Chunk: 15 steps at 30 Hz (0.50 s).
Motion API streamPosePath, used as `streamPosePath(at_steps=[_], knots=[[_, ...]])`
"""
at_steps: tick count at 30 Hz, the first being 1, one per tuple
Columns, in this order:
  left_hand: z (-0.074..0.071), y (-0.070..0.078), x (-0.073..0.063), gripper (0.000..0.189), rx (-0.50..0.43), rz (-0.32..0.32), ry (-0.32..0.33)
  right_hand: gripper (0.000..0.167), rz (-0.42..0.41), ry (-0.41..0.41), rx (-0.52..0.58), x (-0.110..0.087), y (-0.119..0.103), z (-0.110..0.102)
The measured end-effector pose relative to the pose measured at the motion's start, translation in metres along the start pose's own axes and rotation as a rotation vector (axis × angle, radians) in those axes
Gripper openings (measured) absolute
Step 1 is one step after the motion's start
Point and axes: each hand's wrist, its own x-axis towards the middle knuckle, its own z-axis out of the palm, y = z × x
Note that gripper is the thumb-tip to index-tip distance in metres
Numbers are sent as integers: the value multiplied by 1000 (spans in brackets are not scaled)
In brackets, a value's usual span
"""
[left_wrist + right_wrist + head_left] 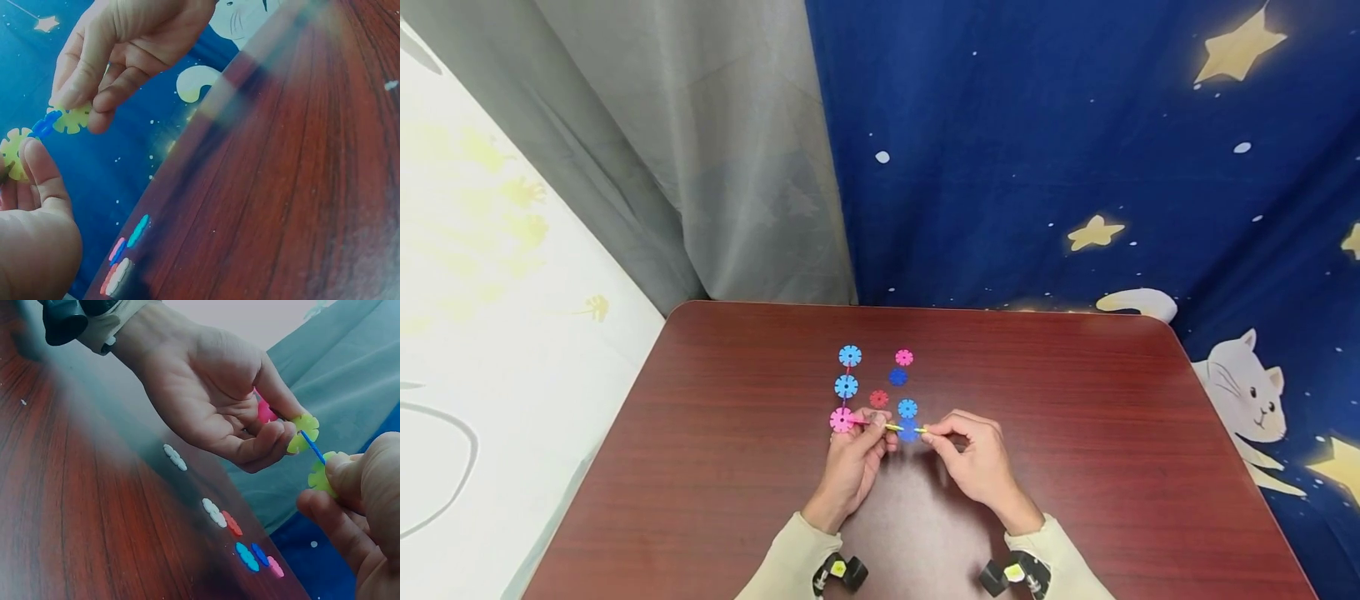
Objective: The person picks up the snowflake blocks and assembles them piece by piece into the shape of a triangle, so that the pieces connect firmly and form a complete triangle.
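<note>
My left hand (855, 461) pinches a yellow notched plastic disc (304, 432) between thumb and fingers. A blue disc (908, 430) slots into it edge-on and links it to a second yellow disc (73, 117). My right hand (977, 454) pinches that second yellow disc by its outer side. On the left, a pink disc (842, 419) is part of a row with two light blue discs (846, 386), apparently joined by thin edge-on discs. The left fingers partly cover the link between this row and the yellow disc.
Beyond my hands, loose discs lie on the brown table (737, 433): pink (904, 357), dark blue (898, 377), red (878, 398) and light blue (907, 408). White discs (214, 513) show in the right wrist view. Curtains (1000, 167) hang behind the table's far edge.
</note>
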Motion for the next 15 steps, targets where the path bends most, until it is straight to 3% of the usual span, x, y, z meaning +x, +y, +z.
streamPosePath(at_steps=[5, 15], knots=[[-1, 1, -1, 6, 18, -22, -20, 15, -6, -2, 7, -1, -1, -2], [-10, 2, -6, 8, -7, -63, -172, 12, 52, -110, 51, -2, -6, -11]])
